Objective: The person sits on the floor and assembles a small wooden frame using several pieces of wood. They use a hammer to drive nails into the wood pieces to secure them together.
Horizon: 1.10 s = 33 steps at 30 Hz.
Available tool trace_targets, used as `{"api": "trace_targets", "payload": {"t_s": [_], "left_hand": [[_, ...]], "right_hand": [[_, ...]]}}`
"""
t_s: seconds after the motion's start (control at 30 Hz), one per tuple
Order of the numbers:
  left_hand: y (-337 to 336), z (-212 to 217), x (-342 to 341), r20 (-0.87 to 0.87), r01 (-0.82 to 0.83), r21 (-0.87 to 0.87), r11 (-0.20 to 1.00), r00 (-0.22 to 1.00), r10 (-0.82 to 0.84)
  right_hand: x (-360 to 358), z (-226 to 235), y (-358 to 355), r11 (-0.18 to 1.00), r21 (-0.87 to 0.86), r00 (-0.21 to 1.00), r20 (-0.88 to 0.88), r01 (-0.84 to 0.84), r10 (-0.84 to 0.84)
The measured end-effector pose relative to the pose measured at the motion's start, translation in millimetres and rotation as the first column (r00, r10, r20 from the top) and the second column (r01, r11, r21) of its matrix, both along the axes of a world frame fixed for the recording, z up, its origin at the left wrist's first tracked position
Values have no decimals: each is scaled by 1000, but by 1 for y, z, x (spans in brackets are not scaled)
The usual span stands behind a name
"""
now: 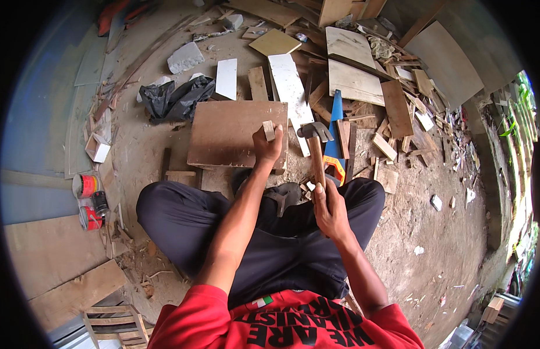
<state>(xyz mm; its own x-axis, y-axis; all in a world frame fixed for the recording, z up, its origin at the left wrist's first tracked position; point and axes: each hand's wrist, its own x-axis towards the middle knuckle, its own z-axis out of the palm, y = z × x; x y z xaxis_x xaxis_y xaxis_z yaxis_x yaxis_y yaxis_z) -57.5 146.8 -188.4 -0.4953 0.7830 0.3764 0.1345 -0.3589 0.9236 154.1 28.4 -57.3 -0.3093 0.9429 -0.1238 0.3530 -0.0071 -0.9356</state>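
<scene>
My left hand (266, 145) pinches a small wooden block (269, 130) upright on the right edge of a brown square board (229, 132) lying on the ground in front of my crossed legs. Gripping the wooden handle of a claw hammer (315, 145), my right hand (330, 210) holds it raised. The steel head is just right of the block, a short gap apart from it. Behind the hammer a handsaw (335, 135) with a blue blade cover and orange handle lies on the dirt.
A black plastic bag (176, 98) lies beyond the board at the left. Several planks, panels and offcuts (354, 81) pile up at the back and right. Cans (90, 200) stand at the left beside plywood sheets (49, 250). A small slatted frame (113, 320) sits lower left.
</scene>
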Motion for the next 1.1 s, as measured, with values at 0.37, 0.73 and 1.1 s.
{"api": "trace_targets", "payload": {"t_s": [0.37, 0.73, 1.1], "left_hand": [[-9, 22, 13, -141, -15, 76, 997, 990, 25], [-10, 16, 15, -130, -27, 133, 991, 991, 44], [-10, 3, 12, -155, 5, 77, 997, 988, 7]], "right_hand": [[-5, 73, 26, 947, 179, 948, 227, -265, 222], [-9, 79, 29, 928, 137, 888, 367, -347, 277], [-3, 83, 42, 892, 228, 868, 415, -390, 273]]}}
